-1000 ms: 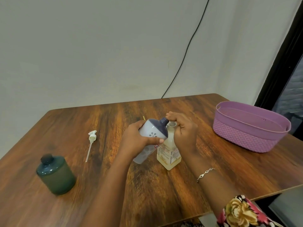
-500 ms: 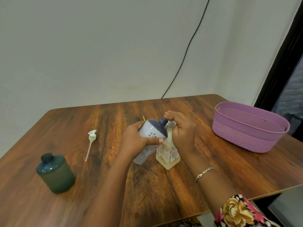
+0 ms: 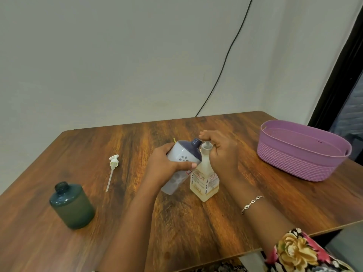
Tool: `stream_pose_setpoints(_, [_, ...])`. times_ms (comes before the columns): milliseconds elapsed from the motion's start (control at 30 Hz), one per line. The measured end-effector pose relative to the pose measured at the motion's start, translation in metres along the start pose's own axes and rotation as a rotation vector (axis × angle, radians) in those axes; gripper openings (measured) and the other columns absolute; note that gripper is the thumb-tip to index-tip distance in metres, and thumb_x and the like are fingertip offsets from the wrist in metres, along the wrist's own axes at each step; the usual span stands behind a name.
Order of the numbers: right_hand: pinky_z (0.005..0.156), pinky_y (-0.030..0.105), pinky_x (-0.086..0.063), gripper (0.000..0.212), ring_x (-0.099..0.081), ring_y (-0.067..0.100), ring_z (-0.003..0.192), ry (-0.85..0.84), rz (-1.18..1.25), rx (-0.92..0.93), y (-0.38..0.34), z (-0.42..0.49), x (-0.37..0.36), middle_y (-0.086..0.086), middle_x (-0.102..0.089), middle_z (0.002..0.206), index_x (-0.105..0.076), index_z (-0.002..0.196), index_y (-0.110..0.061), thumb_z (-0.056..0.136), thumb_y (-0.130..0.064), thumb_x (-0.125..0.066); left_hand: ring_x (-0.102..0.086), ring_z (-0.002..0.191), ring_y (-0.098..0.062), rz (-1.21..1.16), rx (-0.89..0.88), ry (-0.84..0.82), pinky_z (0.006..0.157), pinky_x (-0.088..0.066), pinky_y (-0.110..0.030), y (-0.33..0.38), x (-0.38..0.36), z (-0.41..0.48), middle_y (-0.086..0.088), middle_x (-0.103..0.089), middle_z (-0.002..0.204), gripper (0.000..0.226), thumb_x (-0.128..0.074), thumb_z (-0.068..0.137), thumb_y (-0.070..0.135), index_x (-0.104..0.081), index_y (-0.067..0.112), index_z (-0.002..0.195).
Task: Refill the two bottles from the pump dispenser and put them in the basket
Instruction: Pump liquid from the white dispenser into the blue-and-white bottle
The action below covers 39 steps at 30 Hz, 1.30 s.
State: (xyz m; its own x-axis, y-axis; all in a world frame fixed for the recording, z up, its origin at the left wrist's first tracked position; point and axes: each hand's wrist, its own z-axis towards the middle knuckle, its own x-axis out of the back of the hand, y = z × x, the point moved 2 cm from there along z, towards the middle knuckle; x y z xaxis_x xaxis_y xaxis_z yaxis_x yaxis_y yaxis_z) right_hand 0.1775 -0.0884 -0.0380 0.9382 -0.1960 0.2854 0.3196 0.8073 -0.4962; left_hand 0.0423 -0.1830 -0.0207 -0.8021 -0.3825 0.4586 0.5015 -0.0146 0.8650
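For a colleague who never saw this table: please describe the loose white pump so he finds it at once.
On the wooden table, look left. Beyond the dark green bottle lies the loose white pump, its thin tube toward the camera. Unlike the dispenser's pump, it sits on no bottle.

Basket (image 3: 302, 165) right of dispenser (image 3: 205, 181)

L hand (image 3: 163, 167): btl (image 3: 179, 155); R hand (image 3: 224, 156): dispenser (image 3: 206, 182), prob.

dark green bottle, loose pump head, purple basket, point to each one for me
dark green bottle (image 3: 72, 209): head view, on the front of its body
loose pump head (image 3: 114, 163): head view, on its white collar above the tube
purple basket (image 3: 294, 164): head view, on its ribbed outer wall
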Motion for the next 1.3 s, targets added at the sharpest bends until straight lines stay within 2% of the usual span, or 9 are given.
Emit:
stream_pose_setpoints(133, [0.072, 0.041, -0.055, 0.03, -0.064, 0.021, 0.088, -0.022, 0.0, -0.022, 0.005, -0.002, 0.001, 0.003, -0.07, 0.094, -0.071, 0.091, -0.009, 0.078, 0.006, -0.049, -0.054, 0.075, -0.003, 0.003, 0.003, -0.009, 0.059, -0.042, -0.016, 0.0, 0.001, 0.001, 0.015, -0.055, 0.082, 0.044, -0.082, 0.064, 0.027, -0.054, 0.026, 0.098])
stream_pose_setpoints(333, [0.084, 0.033, -0.051, 0.037, -0.061, 0.022, 0.102, -0.032, -0.006, -0.08, -0.007, 0.004, 0.005, 0.007, -0.068, 0.108, -0.071, 0.101, -0.009, 0.078, -0.006, -0.042, -0.058, 0.079, -0.01, 0.0, -0.002, -0.002, 0.067, -0.05, -0.028, 0.001, 0.003, 0.0, 0.008, -0.06, 0.086, 0.043, -0.082, 0.063, 0.031, -0.057, 0.024, 0.097])
stream_pose_setpoints(467, [0.081, 0.032, -0.052, 0.04, -0.062, 0.024, 0.101, 0.03, -0.033, -0.019, -0.005, -0.003, -0.005, 0.006, -0.069, 0.105, -0.07, 0.098, -0.009, 0.078, -0.009, -0.034, -0.059, 0.079, -0.009, -0.021, -0.013, 0.0, 0.061, -0.046, -0.02, -0.004, 0.004, 0.002, 0.009, -0.061, 0.086, 0.043, -0.082, 0.062, 0.029, -0.057, 0.026, 0.098])
stream_pose_setpoints(633, [0.082, 0.026, -0.049, 0.037, -0.064, 0.024, 0.095, 0.102, -0.04, 0.009, 0.003, -0.01, -0.014, 0.007, -0.07, 0.099, -0.069, 0.094, -0.006, 0.078, -0.006, -0.035, -0.059, 0.083, -0.007, -0.019, -0.001, -0.011, 0.063, -0.046, -0.019, -0.012, 0.001, 0.004, 0.011, -0.061, 0.09, 0.051, -0.082, 0.062, 0.031, -0.058, 0.025, 0.106])
stream_pose_setpoints(800, [0.081, 0.042, -0.053, 0.035, -0.063, 0.024, 0.097, 0.069, 0.005, -0.01, -0.003, -0.006, -0.011, 0.008, -0.069, 0.101, -0.069, 0.095, -0.006, 0.079, -0.004, -0.037, -0.058, 0.081, -0.004, -0.04, -0.002, -0.019, 0.062, -0.044, -0.018, -0.009, 0.0, 0.001, 0.013, -0.061, 0.089, 0.048, -0.082, 0.063, 0.029, -0.057, 0.027, 0.104])
stream_pose_setpoints(933, [0.08, 0.042, -0.053, 0.042, -0.062, 0.026, 0.097, 0.043, 0.034, -0.06, -0.007, 0.005, -0.005, 0.008, -0.069, 0.101, -0.07, 0.094, -0.006, 0.078, -0.016, -0.032, -0.057, 0.083, -0.004, -0.044, -0.014, -0.023, 0.062, -0.043, -0.017, -0.009, 0.002, 0.0, 0.013, -0.06, 0.09, 0.05, -0.081, 0.064, 0.027, -0.056, 0.027, 0.107])
stream_pose_setpoints(1033, [0.083, 0.045, -0.051, 0.04, -0.064, 0.027, 0.097, 0.083, -0.011, 0.038, -0.008, -0.003, -0.005, 0.011, -0.07, 0.099, -0.07, 0.092, -0.003, 0.075, -0.008, -0.033, -0.058, 0.083, -0.006, -0.031, -0.017, -0.023, 0.063, -0.045, -0.018, -0.009, 0.003, -0.001, 0.012, -0.061, 0.09, 0.05, -0.082, 0.063, 0.027, -0.057, 0.026, 0.107])
stream_pose_setpoints(1200, [0.079, 0.03, -0.046, 0.032, -0.064, 0.022, 0.087, 0.087, -0.044, 0.066, 0.0, -0.004, -0.006, 0.006, -0.07, 0.09, -0.069, 0.084, -0.006, 0.077, -0.006, -0.037, -0.058, 0.078, -0.003, -0.075, -0.006, -0.022, 0.057, -0.047, -0.011, -0.008, 0.005, -0.003, 0.012, -0.061, 0.087, 0.044, -0.081, 0.064, 0.023, -0.057, 0.027, 0.101])
stream_pose_setpoints(1300, [0.082, 0.039, -0.048, 0.034, -0.064, 0.019, 0.092, 0.057, -0.038, 0.071, -0.002, -0.006, -0.007, 0.006, -0.07, 0.096, -0.07, 0.089, -0.006, 0.075, -0.003, -0.038, -0.061, 0.083, -0.011, -0.077, 0.004, -0.015, 0.069, -0.053, -0.027, -0.006, 0.004, -0.002, 0.007, -0.064, 0.09, 0.046, -0.083, 0.061, 0.026, -0.059, 0.027, 0.1])
